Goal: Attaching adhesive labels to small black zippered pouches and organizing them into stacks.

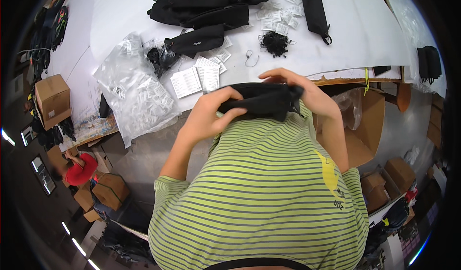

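Note:
A black fabric pouch [257, 103] is held up close to my chest, just off the table's near edge. My left hand [211, 110] grips its left end, the fingers on the far side and the thumb nearer me. Around the right end curls my right hand [314, 97], its index finger stretched along the top; some fingertips are hidden. Beyond my hands lie a loose dark string loop [250, 59] and a tangle of black strings [275, 44]. White printed leaflets [187, 82] lie to the left, beside another black pouch [199, 39].
A clear plastic bag [139, 95] full of small white packets covers the table's left part. More packets [281, 18], a black pouch [315, 14] and a heap of black pouches [206, 3] lie farther back. An open cardboard box [367, 135] stands below the right edge.

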`<state>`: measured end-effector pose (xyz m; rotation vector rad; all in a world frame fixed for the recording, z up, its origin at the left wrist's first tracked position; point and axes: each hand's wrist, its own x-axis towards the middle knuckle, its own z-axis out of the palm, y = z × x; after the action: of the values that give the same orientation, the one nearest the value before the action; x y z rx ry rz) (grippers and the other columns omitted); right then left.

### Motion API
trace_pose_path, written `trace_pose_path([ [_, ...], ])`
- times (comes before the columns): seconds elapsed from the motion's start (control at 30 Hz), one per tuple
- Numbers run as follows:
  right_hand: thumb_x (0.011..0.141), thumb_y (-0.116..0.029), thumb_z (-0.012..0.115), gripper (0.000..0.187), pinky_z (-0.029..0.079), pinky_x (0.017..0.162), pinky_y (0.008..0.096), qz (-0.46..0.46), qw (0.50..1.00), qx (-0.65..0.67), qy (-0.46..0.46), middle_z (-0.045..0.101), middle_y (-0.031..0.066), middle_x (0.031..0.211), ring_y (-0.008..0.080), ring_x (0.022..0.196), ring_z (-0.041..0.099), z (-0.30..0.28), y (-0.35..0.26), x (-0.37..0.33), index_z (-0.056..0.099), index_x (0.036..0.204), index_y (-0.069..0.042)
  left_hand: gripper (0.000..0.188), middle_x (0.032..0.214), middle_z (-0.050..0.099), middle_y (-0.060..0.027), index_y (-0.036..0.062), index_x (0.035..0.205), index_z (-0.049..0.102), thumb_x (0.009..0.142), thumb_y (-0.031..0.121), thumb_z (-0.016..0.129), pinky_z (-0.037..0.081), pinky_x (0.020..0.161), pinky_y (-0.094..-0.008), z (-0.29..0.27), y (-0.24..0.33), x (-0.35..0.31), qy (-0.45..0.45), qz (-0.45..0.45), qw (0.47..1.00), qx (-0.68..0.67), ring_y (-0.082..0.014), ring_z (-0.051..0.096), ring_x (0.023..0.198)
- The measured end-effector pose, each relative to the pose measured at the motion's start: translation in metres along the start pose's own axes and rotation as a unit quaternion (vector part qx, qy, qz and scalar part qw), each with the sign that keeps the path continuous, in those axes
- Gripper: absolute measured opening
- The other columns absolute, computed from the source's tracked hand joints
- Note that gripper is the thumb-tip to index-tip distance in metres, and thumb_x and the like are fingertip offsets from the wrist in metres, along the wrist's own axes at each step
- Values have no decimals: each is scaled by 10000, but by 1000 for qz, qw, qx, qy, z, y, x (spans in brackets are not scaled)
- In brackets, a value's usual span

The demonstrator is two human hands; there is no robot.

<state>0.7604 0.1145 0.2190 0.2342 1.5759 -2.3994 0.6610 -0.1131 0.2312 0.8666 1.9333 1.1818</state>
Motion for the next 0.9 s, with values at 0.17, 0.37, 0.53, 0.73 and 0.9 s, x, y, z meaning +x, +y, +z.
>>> trace_pose_path([
  [0.17, 745, -289, 687, 424, 398, 833, 286, 1, 952, -306, -16, 568, 61, 930, 175, 872, 527, 0, 16, -23, 569, 1073, -48, 248, 755, 594, -54, -30, 947, 556, 829, 175, 628, 420, 640, -233, -11, -16, -4, -104, -64, 976, -178, -103, 513, 694],
  [0.37, 619, -344, 773, 562, 397, 639, 283, 90, 926, -358, 79, 466, 47, 720, 176, 670, 450, -2, 3, -18, 506, 1041, -88, 370, 770, 610, -83, -59, 1039, 563, 854, 258, 608, 431, 663, -252, -17, -51, -6, -79, -139, 983, -86, -100, 513, 716],
  [0.53, 741, -144, 684, 365, 428, 685, 268, -15, 914, -367, 170, 482, 40, 677, 160, 679, 511, -31, -5, -24, 466, 1021, -59, 345, 813, 634, -105, -26, 1061, 563, 874, 264, 574, 442, 689, -265, -24, -60, -6, 27, -181, 983, -7, -119, 539, 727],
  [0.73, 810, -72, 626, 64, 449, 613, 227, -56, 941, -132, 305, 644, 63, 780, 94, 673, 581, -84, -19, -24, 604, 818, -13, 322, 796, 625, -77, -23, 1056, 568, 875, 244, 577, 431, 664, -242, -18, -54, -20, 5, -118, 992, -49, -94, 512, 702],
  [0.9, 873, -237, 584, 183, 391, 546, 241, -108, 849, 457, 242, 562, 19, 698, 117, 636, 490, -54, 13, 30, 585, 824, -61, 355, 744, 605, -61, -18, 1064, 581, 845, 259, 619, 396, 572, -223, -6, -47, -13, -170, -142, 971, -93, -74, 454, 631],
])
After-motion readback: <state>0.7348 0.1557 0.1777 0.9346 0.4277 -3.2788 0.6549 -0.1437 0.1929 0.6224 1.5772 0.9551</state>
